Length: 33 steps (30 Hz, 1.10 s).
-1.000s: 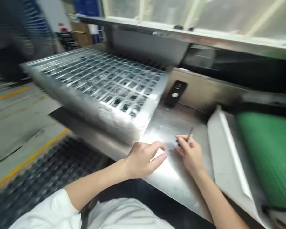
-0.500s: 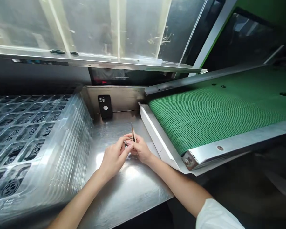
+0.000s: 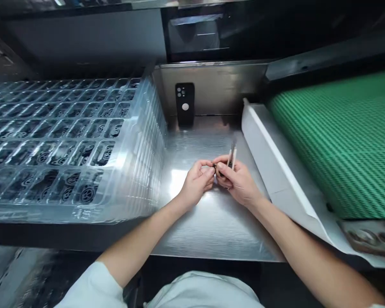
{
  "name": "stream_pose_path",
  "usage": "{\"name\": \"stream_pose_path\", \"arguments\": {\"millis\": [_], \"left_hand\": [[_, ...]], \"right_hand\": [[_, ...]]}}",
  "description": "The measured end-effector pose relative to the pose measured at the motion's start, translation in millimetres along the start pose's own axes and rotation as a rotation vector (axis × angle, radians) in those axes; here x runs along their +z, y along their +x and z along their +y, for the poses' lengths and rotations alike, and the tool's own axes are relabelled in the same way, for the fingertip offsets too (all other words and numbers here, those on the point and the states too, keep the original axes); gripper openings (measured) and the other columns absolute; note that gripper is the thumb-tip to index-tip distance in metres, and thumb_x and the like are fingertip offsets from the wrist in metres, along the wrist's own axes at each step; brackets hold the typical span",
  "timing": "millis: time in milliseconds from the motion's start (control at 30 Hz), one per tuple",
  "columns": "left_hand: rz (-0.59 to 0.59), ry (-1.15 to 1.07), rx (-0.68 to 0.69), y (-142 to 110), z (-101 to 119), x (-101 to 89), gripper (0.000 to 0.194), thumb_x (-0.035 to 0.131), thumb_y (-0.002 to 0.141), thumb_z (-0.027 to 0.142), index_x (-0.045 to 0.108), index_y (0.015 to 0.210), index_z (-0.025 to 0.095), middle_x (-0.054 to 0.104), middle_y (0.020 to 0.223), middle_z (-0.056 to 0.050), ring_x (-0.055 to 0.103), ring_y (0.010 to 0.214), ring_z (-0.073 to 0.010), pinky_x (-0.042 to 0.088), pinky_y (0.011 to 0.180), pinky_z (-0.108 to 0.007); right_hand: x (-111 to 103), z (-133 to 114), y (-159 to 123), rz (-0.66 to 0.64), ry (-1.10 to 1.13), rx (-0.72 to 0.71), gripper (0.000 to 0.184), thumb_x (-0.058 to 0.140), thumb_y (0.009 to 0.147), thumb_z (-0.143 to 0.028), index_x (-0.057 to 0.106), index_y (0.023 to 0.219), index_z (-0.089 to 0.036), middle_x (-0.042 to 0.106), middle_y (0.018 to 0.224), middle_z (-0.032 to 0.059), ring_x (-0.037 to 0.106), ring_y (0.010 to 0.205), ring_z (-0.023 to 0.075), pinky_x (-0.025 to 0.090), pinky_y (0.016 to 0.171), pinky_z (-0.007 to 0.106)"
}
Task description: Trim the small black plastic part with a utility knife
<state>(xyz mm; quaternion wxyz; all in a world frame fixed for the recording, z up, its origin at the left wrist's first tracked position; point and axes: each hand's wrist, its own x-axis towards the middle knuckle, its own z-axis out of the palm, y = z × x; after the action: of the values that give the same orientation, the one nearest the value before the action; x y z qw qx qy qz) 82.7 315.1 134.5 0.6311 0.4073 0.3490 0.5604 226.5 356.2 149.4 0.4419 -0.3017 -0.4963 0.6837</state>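
Above the metal worktop (image 3: 199, 231), both hands meet fingertip to fingertip. My left hand (image 3: 197, 182) is closed, thumb and forefinger pinching a small dark part (image 3: 214, 166) whose shape is mostly hidden. Fingers of my right hand (image 3: 240, 182) touch the same part from the other side. Also gripped in my right hand is a slim, pale-sided tool (image 3: 231, 156) with a narrow pointed metal tip directed away from me; blur hides whether it is a knife or tweezers.
Stacked clear plastic trays (image 3: 150, 158) with dark round parts in their pockets stand at left. A black phone (image 3: 185, 105) leans on the back wall. At right are a white guard (image 3: 276, 171) and a green mesh conveyor belt (image 3: 343, 149).
The camera view has tilted down and swung left, so trays, phone and belt appear shifted right. Both hands stay together over the worktop, with the slim tool still in my right hand.
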Motion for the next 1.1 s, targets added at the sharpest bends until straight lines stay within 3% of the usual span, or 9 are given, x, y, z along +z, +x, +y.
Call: {"name": "stream_pose_path", "arguments": {"millis": [133, 233, 367, 533, 633, 767, 867, 1100], "left_hand": [[0.006, -0.267, -0.127, -2.8, 14.7, 1.7, 0.043, 0.078, 0.088, 0.047, 0.051, 0.105, 0.016, 0.038, 0.063, 0.009, 0.026, 0.048, -0.0048, 0.017, 0.049, -0.019], [-0.016, -0.365, -0.169, -7.8, 21.8, 3.9, 0.034, 0.073, 0.092, 0.041, 0.053, 0.102, 0.016, 0.041, 0.066, 0.007, 0.027, 0.047, -0.0041, 0.018, 0.049, -0.019], [-0.025, -0.402, -0.184, -8.9, 21.5, 4.1, 0.022, 0.065, 0.097, 0.034, 0.053, 0.102, 0.016, 0.044, 0.068, 0.004, 0.028, 0.047, -0.0043, 0.02, 0.05, -0.019], [-0.028, -0.375, -0.167, -9.1, 20.9, 3.8, 0.018, 0.061, 0.099, 0.032, 0.052, 0.104, 0.017, 0.047, 0.07, 0.003, 0.028, 0.048, -0.0045, 0.02, 0.051, -0.019], [-0.001, -0.344, -0.141, -9.9, 22.7, 4.2, 0.022, 0.064, 0.098, 0.035, 0.052, 0.106, 0.018, 0.047, 0.07, 0.004, 0.027, 0.048, -0.0044, 0.021, 0.051, -0.019], [0.067, -0.299, -0.083, -9.8, 24.6, 4.5, 0.029, 0.068, 0.096, 0.039, 0.051, 0.107, 0.019, 0.047, 0.07, 0.004, 0.028, 0.049, -0.0048, 0.019, 0.051, -0.019], [0.129, -0.264, -0.01, -9.3, 25.3, 4.1, 0.031, 0.069, 0.095, 0.04, 0.051, 0.108, 0.018, 0.047, 0.069, 0.004, 0.027, 0.05, -0.005, 0.018, 0.051, -0.02], [0.19, -0.21, 0.141, -10.2, 26.0, 4.7, 0.034, 0.068, 0.098, 0.046, 0.052, 0.109, 0.018, 0.047, 0.07, 0.004, 0.028, 0.054, -0.0064, 0.02, 0.051, -0.02]], "right_hand": [[-6.5, -1.0, 3.2, 0.098, -0.11, -0.024, 0.043, 0.083, 0.084, -0.059, 0.065, 0.09, -0.021, 0.041, 0.062, -0.0061, 0.028, 0.048, 0.0104, 0.018, 0.045, 0.024], [-17.4, -0.9, 7.1, 0.208, -0.504, -0.154, 0.038, 0.072, 0.091, -0.058, 0.065, 0.085, -0.021, 0.047, 0.064, -0.0029, 0.04, 0.054, 0.0146, 0.028, 0.05, 0.027], [-28.9, 1.4, 9.3, 0.155, -1.029, -0.306, 0.023, 0.056, 0.098, -0.039, 0.067, 0.088, -0.022, 0.061, 0.073, -0.0001, 0.053, 0.066, 0.0188, 0.036, 0.062, 0.03], [-35.0, 12.0, 8.1, 0.099, -1.421, -0.298, 0.021, 0.052, 0.099, -0.036, 0.069, 0.095, -0.024, 0.07, 0.09, 0.0025, 0.061, 0.072, 0.0225, 0.029, 0.059, 0.032], [-37.4, 13.7, 9.1, 0.085, -1.446, -0.293, 0.025, 0.052, 0.103, -0.04, 0.071, 0.1, -0.025, 0.071, 0.09, 0.003, 0.062, 0.072, 0.0234, 0.029, 0.058, 0.032], [-33.7, 2.2, 7.8, 0.133, -1.214, -0.408, 0.029, 0.05, 0.109, -0.045, 0.069, 0.104, -0.023, 0.069, 0.087, 0.002, 0.062, 0.073, 0.0216, 0.038, 0.064, 0.031], [-24.6, -8.4, 1.9, 0.128, -1.061, -0.492, 0.034, 0.049, 0.112, -0.046, 0.066, 0.094, -0.022, 0.063, 0.077, 0.0006, 0.056, 0.065, 0.019, 0.039, 0.062, 0.03], [-11.5, -5.9, -7.3, 0.03, -1.064, -0.548, 0.04, 0.051, 0.113, -0.047, 0.06, 0.083, -0.022, 0.053, 0.068, -0.0018, 0.046, 0.057, 0.0162, 0.034, 0.057, 0.031]]}}
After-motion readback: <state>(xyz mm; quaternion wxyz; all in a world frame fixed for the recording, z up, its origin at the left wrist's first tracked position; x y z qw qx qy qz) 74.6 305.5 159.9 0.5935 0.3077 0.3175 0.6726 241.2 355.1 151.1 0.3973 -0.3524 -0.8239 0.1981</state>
